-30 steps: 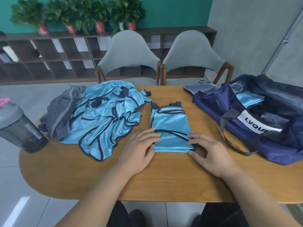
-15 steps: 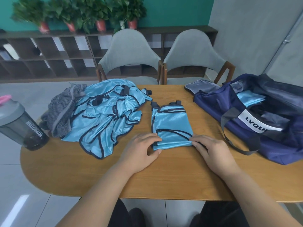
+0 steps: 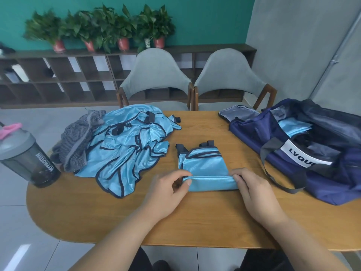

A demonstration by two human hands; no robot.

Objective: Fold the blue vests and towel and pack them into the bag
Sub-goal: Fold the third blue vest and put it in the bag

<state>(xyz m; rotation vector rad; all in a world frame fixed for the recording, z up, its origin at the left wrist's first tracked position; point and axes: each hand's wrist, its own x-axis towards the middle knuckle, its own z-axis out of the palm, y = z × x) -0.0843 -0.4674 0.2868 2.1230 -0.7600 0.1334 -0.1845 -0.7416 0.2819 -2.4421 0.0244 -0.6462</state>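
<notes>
Satiny blue vest (image 3: 205,165), its rolled hem in curled fingers (image 3: 180,173) of left hand (image 3: 166,190) and right hand (image 3: 256,194)

The oval wooden worktop (image 3: 195,222) carries a dark shaker bottle (image 3: 29,159) at 9 o'clock. A grey striped towel (image 3: 78,141) at 10 touches a heap of blue vests (image 3: 129,145) at 11. A half-folded blue vest (image 3: 205,169) lies at the centre, and an open navy duffel bag (image 3: 312,157) at 3 o'clock.
</notes>
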